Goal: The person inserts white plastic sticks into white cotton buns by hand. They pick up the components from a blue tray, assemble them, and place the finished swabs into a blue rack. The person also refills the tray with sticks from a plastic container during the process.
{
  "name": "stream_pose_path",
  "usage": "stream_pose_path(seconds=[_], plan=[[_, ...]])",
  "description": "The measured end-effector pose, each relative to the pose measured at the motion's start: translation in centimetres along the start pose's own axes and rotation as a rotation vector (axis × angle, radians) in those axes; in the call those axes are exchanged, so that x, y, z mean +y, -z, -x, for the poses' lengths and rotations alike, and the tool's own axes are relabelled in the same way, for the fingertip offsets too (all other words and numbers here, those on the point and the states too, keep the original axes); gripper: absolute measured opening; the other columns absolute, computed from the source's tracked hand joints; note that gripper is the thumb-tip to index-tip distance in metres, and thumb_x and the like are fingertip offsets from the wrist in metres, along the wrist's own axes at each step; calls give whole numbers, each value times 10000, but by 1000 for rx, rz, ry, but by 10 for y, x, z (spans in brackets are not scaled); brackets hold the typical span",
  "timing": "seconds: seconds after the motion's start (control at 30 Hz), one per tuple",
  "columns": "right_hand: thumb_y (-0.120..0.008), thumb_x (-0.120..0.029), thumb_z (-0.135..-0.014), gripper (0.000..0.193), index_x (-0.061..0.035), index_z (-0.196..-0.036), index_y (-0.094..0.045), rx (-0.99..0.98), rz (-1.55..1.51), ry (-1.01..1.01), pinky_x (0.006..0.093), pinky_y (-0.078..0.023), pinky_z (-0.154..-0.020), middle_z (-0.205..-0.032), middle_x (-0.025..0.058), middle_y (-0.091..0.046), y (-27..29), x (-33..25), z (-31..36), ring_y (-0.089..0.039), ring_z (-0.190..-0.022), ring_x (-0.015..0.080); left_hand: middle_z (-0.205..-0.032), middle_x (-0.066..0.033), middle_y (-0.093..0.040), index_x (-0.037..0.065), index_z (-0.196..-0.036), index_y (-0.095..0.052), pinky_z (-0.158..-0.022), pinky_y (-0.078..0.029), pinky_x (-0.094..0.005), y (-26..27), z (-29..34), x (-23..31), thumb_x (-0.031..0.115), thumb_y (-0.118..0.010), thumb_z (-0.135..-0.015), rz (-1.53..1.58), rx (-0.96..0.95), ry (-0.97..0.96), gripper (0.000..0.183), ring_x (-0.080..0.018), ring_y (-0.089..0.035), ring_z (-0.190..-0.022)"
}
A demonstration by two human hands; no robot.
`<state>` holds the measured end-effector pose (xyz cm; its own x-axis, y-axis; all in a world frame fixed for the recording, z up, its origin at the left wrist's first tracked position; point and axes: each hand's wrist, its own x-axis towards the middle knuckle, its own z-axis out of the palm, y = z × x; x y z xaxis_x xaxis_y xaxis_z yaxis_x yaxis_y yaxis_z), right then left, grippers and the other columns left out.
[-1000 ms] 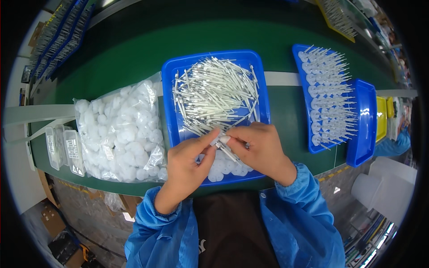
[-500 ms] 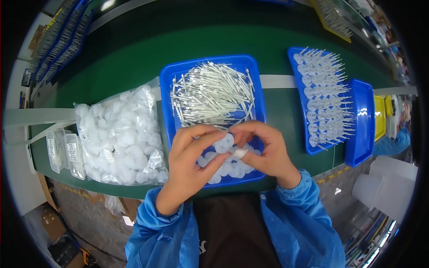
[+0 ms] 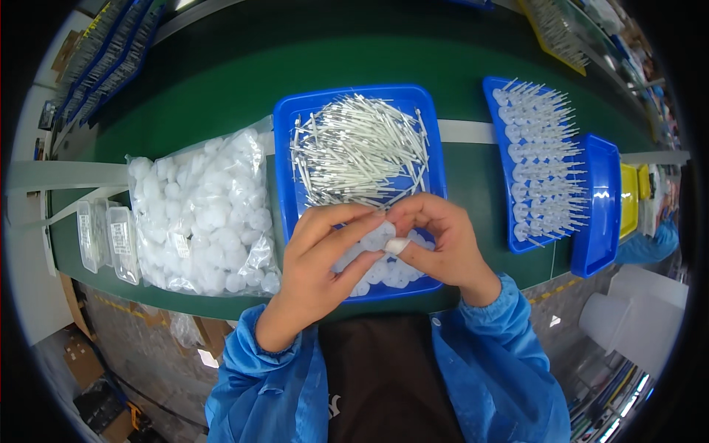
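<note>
Over the near end of the blue tray point(image 3: 284, 159), the left hand point(image 3: 321, 258) and the right hand point(image 3: 443, 244) meet, and their fingertips pinch together one small white cotton ball point(image 3: 397, 244). Under the hands, inside the same tray, lie more loose cotton balls point(image 3: 384, 273), and the far part of the tray is filled with thin white sticks point(image 3: 362, 151) (many, lying crossed). A clear bag of cotton balls point(image 3: 203, 210) lies just beside the tray on its left, and a second blue tray with finished swabs point(image 3: 539, 166) stands to its right.
</note>
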<state>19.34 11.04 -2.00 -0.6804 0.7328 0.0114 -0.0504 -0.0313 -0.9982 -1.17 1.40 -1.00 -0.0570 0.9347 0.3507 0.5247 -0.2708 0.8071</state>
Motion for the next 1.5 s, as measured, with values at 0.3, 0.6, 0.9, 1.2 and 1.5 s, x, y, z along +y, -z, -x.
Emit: stream_pose_path(seconds=[0.3, 0.6, 0.9, 1.2, 1.5], plan=[[-758, 35, -954, 213, -8, -1144, -673, -45, -161, -247, 258, -580, -789, -970, 56, -754, 7, -6, -6, -729, -876, 92, -1244, -78, -737, 65, -1241, -790, -926, -543, -387, -2, 1, -5, 11, -891, -743, -1, 26, -29, 512, -284, -695, -1090], [-794, -3, -949, 378, -35, -1290, -635, -39, -86, -157, 258, -566, -797, -1043, 46, -716, -5, -4, 16, -706, -923, 92, -1222, -100, -755, 45, -1182, -803, -879, -562, -375, 1, 1, -2, -13, -906, -718, -58, 47, -89, 478, -291, -695, -1064], [-779, -25, -964, 272, -14, -1224, -701, -90, 31, -111, 278, -575, -789, -1078, 68, -748, -15, -3, 0, -725, -919, 116, -1293, -113, -721, 49, -1242, -781, -912, -558, -380, 16, 19, -2, -33, -888, -730, -89, 43, -75, 529, -298, -680, -1095], [-834, -103, -789, 325, -125, -1106, -766, -346, 979, 497, 382, -588, -902, -1179, 42, -749, -38, 30, -57, -719, -1071, 258, -1509, -209, -571, 33, -1388, -687, -1142, -449, -469, 65, 83, -22, -44, -741, -830, -388, 254, 244, 566, -381, -561, -1348], [-791, -60, -786, 284, -156, -1053, -803, -236, 1011, 433, 415, -508, -996, -1266, 20, -714, -19, 8, -43, -651, -1185, 282, -1464, -91, -634, 111, -1324, -741, -1155, -416, -506, 59, 69, -40, 40, -771, -800, -517, 64, 120, 530, -384, -542, -1391]])
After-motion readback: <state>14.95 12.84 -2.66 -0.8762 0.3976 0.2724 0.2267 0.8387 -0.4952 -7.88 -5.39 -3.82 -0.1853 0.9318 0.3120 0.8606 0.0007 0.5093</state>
